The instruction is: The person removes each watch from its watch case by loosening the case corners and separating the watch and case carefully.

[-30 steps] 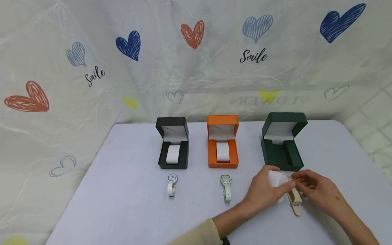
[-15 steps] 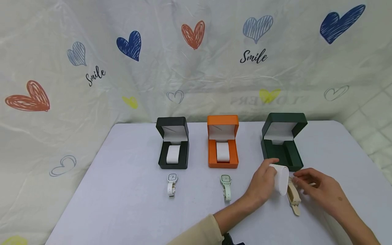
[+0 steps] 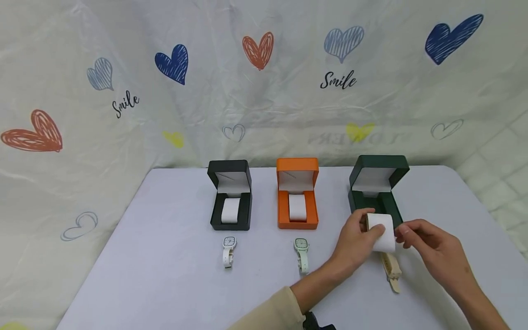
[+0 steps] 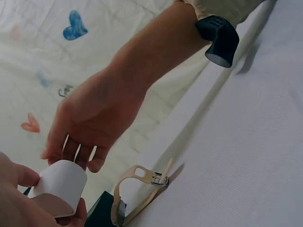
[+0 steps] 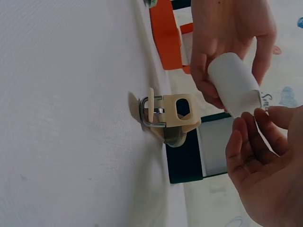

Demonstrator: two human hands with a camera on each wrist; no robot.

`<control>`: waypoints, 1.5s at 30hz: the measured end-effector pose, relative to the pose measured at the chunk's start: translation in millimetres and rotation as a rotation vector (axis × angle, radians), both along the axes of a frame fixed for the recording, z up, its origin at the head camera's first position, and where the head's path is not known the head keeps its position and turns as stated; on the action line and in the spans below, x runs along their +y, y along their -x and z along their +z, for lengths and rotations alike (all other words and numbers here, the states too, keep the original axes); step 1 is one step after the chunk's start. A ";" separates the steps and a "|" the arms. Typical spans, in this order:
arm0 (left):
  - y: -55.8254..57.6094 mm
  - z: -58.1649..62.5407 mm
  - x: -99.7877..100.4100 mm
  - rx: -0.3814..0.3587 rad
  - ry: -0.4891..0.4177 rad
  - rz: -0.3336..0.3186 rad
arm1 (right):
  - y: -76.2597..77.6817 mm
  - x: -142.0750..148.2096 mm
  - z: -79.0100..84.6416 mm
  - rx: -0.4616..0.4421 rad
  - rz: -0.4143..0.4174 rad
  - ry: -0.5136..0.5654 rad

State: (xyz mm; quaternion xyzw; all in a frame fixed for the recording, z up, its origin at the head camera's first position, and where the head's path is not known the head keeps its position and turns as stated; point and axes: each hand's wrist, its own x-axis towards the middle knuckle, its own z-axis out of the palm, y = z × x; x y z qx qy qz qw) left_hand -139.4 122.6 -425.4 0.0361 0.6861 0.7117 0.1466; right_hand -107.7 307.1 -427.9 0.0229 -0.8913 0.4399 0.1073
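My left hand (image 3: 358, 236) grips a white watch cushion (image 3: 383, 233) in front of the green box, its thumb on the near face. The fingertips of my right hand (image 3: 437, 247) are at the cushion's right end, with the fingers loosely bent. Below them a beige-strapped watch (image 3: 392, 270) lies on the table; in the right wrist view its metal buckle (image 5: 154, 112) stands toward the camera. Behind the hands is a green watch box (image 3: 381, 172), lid raised, its tray partly hidden by the left hand and cushion.
A black watch box (image 3: 214, 213) and an orange watch box (image 3: 282, 211) stand with lids up, each with a white cushion inside. A white watch (image 3: 228, 252) and a pale green watch (image 3: 301, 254) lie before them on the white table (image 3: 165, 275).
The white cushion has tilted and turned in my left hand, and has come away from above the beige watch, up toward the green box. My right fingers have left the watch and moved to the cushion's end.
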 end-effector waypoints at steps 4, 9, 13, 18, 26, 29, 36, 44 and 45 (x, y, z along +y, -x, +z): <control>2.8 -0.3 3.2 0.008 -0.013 0.047 | -0.8 -3.2 2.6 0.018 0.049 0.050; 6.9 -1.9 3.4 0.015 -0.029 0.081 | 1.8 -2.9 -1.0 0.009 0.076 0.073; 7.4 -0.7 2.7 0.022 -0.046 0.088 | 4.7 -2.4 -4.3 -0.024 0.064 0.055; 7.0 1.4 1.1 0.039 -0.052 0.079 | 6.2 -1.0 -4.2 -0.053 0.060 0.036; 9.7 5.0 0.6 0.050 -0.055 0.082 | 7.6 1.1 -3.9 -0.033 0.070 0.030; 10.6 5.3 0.2 0.056 -0.056 0.078 | 8.2 1.7 -4.5 -0.025 0.064 0.046; 8.8 2.7 2.7 0.143 0.065 0.095 | 11.1 3.2 -7.8 -0.019 0.024 0.108; 8.1 -2.8 6.0 0.234 0.156 0.069 | 17.3 2.2 -9.9 0.024 0.018 0.130; 8.5 -3.5 6.2 0.244 0.153 0.067 | 18.6 1.7 -9.9 0.032 0.021 0.132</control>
